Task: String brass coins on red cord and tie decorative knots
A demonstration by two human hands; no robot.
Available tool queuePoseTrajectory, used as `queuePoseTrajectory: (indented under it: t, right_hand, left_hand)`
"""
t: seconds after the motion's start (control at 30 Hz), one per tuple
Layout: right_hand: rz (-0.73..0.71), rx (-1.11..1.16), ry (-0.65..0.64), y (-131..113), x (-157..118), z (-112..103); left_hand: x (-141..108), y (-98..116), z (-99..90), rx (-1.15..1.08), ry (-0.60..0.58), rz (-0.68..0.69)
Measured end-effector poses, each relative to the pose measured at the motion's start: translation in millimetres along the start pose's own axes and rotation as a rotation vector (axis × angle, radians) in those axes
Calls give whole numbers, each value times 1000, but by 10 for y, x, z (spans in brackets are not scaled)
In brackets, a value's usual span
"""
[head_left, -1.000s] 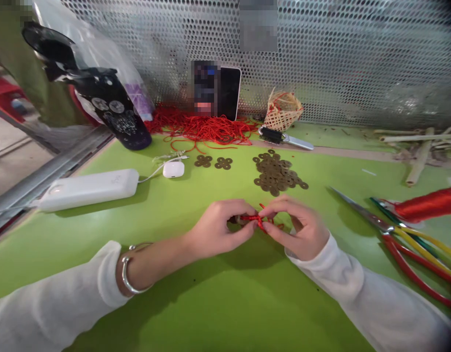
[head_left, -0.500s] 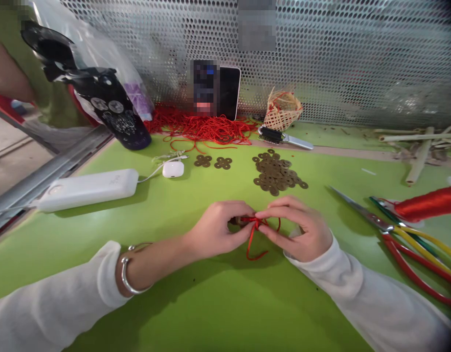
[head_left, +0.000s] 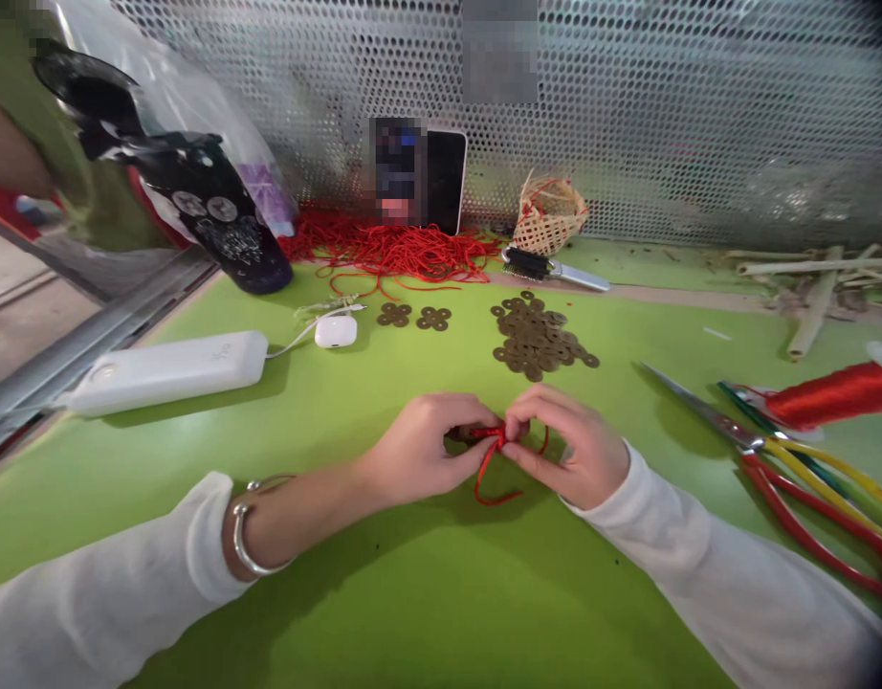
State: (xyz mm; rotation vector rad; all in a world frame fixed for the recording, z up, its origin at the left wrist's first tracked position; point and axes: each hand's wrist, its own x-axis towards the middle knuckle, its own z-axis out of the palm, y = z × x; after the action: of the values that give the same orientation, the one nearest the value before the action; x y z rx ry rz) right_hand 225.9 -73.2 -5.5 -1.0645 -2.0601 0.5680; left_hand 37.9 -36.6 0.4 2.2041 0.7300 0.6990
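Note:
My left hand is closed, its thumb and fingers pinching a red cord just above the green tabletop. Part of what lies inside that hand is dark and mostly hidden by the fingers. My right hand is closed too, thumb and forefinger pressed on the same cord at a small knot. One loose cord end curves down below the fingers, and a bit of cord shows beneath the right palm. Beyond the hands lies a pile of bronze coins with holes. Left of it are two small coin clusters.
Scissors and a spool of red thread lie at the right. A white power bank and earbud case sit left. Behind are a heap of red cords, a hairbrush, a woven basket and a dark bottle.
My right fingers have drawn in from stretched out to a curled pinch close against the knot. The loose cord end has shifted slightly left. My left hand keeps its grip.

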Motion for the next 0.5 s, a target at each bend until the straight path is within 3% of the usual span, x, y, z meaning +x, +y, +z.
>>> queuePoseTrajectory:
  t: [0.4,0.5]
  right_hand:
    - [58,43,118,49,-3,17]
    - [136,136,210,85,0,19]
  left_hand:
    - [9,16,3,-49,-26,-41]
    - [17,21,-3,-70,-10,-75]
